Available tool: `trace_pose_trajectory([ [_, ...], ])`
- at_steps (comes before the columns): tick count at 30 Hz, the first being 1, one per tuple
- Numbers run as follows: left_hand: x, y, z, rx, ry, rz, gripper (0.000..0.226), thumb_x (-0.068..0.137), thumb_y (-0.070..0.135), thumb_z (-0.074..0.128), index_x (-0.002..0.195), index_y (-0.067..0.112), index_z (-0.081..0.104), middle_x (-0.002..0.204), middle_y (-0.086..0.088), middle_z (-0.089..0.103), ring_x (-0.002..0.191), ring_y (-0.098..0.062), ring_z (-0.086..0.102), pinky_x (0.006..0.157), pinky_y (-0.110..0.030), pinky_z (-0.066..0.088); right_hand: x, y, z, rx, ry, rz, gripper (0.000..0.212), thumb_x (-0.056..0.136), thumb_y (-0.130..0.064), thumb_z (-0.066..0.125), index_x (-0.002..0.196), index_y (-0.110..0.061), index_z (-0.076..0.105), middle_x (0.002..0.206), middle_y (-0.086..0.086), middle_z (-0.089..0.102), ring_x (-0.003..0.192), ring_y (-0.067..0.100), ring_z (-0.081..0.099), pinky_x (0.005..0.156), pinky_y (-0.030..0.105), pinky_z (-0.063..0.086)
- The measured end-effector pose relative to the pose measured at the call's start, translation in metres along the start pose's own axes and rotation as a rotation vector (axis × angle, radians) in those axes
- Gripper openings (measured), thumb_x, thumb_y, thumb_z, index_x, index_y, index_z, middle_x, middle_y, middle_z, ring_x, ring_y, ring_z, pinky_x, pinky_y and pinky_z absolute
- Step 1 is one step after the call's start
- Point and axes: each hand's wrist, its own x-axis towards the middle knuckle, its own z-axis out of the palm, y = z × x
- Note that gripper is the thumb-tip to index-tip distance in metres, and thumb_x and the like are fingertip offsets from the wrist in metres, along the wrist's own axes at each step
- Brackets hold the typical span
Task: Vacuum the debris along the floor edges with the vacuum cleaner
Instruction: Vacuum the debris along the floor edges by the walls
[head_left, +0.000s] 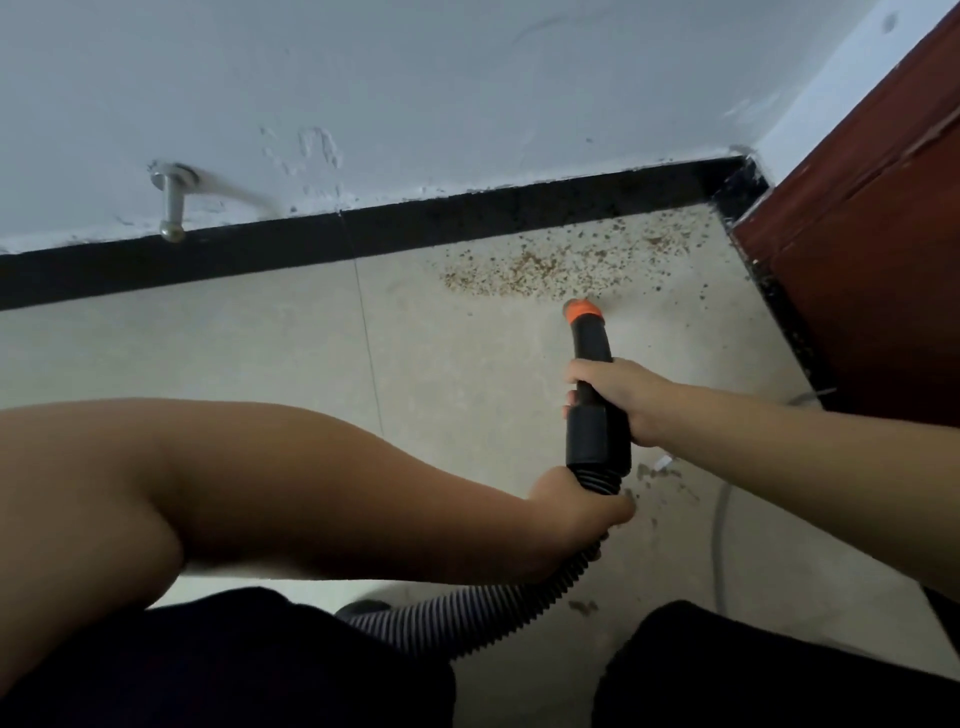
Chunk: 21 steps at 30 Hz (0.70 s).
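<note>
- Fingers of the left hand (576, 501): curled round the ribbed hose (524, 608) just below the black cuff; judged to carry the hose's weight and feed slack, so the front hand need only steer.
- Fingers of the right hand (618, 400): wrapped round the black nozzle tube (592, 358) above the cuff, thumb on the near side; the grip sits high on the rigid part, likely for aiming the tip.
- Hose: runs from the left hand back between the person's dark-clothed knees (260, 665); the cleaner's body is not in view.
- Small debris patch (660, 475): on the floor just right of the cuff, beside a grey cord (719, 545); not yet cleared.
- Orange tip (583, 310): angled down, at or just on the floor (234, 353), at the near edge of the main debris.
- Main debris (561, 265): brown crumbs scattered from the tip to the black skirting (363, 228), thickest toward the corner (740, 195).
- Door (872, 234): red-brown, closing the corner on the right.
- Door stop (171, 208): metal, on the wall (415, 78) above the skirting, well left of the work.
- Progress, as judged: most crumbs remain.
</note>
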Motion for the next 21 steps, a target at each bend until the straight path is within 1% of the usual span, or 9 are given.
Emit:
trace_pose_trajectory([
  [3, -0.001, -0.002, 0.004, -0.051, 0.032, -0.001, 0.015, 0.080, 0.015, 0.060, 0.076, 0.013, 0.045, 0.064, -0.003, 0.049, 0.051, -0.018, 0.049, 0.055, -0.027, 0.044, 0.000, -0.003, 0.007, -0.049, -0.036, -0.018, 0.011, 0.087, -0.003, 0.057, 0.086, -0.007, 0.047, 0.060, 0.007, 0.052, 0.050, 0.019, 0.052, 0.045, 0.025, 0.052],
  [7, -0.004, -0.011, 0.011, -0.068, 0.060, -0.044, 0.016, 0.079, 0.014, 0.060, 0.078, 0.012, 0.044, 0.068, -0.006, 0.048, 0.057, -0.021, 0.050, 0.058, -0.029, 0.044, -0.001, 0.006, 0.016, -0.141, -0.111, -0.032, 0.010, 0.086, -0.004, 0.056, 0.088, -0.007, 0.047, 0.063, 0.008, 0.052, 0.050, 0.020, 0.053, 0.044, 0.024, 0.050],
  [9, -0.005, -0.013, 0.013, -0.068, 0.048, -0.047, 0.016, 0.080, 0.014, 0.059, 0.079, 0.012, 0.044, 0.067, -0.005, 0.048, 0.055, -0.020, 0.049, 0.056, -0.027, 0.044, -0.002, 0.009, 0.014, -0.153, -0.112, -0.033, 0.011, 0.086, -0.005, 0.057, 0.089, -0.007, 0.047, 0.063, 0.008, 0.052, 0.049, 0.020, 0.054, 0.044, 0.024, 0.050],
  [12, -0.004, -0.007, 0.019, -0.043, 0.016, -0.026, 0.015, 0.081, 0.014, 0.059, 0.077, 0.012, 0.046, 0.065, -0.004, 0.049, 0.051, -0.017, 0.049, 0.051, -0.024, 0.043, -0.004, 0.008, -0.002, -0.138, -0.061, -0.032, 0.010, 0.086, -0.006, 0.057, 0.088, -0.007, 0.047, 0.062, 0.008, 0.053, 0.049, 0.021, 0.054, 0.045, 0.025, 0.050],
  [15, 0.001, 0.002, 0.029, -0.030, -0.022, -0.019, 0.014, 0.082, 0.015, 0.060, 0.078, 0.012, 0.047, 0.065, -0.004, 0.049, 0.050, -0.017, 0.049, 0.052, -0.024, 0.044, -0.004, 0.006, -0.019, -0.099, -0.008, -0.031, 0.010, 0.087, -0.005, 0.056, 0.086, -0.007, 0.046, 0.064, 0.009, 0.052, 0.050, 0.020, 0.053, 0.043, 0.024, 0.049],
  [18, 0.012, 0.011, 0.036, -0.028, -0.026, -0.016, 0.013, 0.081, 0.014, 0.060, 0.084, 0.010, 0.049, 0.066, -0.004, 0.049, 0.052, -0.018, 0.049, 0.057, -0.028, 0.046, 0.002, 0.002, -0.033, -0.070, 0.039, -0.025, 0.011, 0.086, -0.004, 0.058, 0.088, -0.006, 0.047, 0.064, 0.009, 0.052, 0.050, 0.021, 0.052, 0.041, 0.024, 0.049],
  [21, 0.025, 0.023, 0.039, -0.019, 0.020, 0.015, 0.015, 0.081, 0.015, 0.062, 0.091, 0.008, 0.053, 0.070, -0.004, 0.051, 0.055, -0.018, 0.050, 0.061, -0.031, 0.048, 0.011, -0.009, -0.045, -0.018, 0.093, -0.038, 0.010, 0.087, -0.005, 0.059, 0.086, -0.006, 0.048, 0.066, 0.009, 0.052, 0.051, 0.020, 0.052, 0.041, 0.024, 0.050],
])
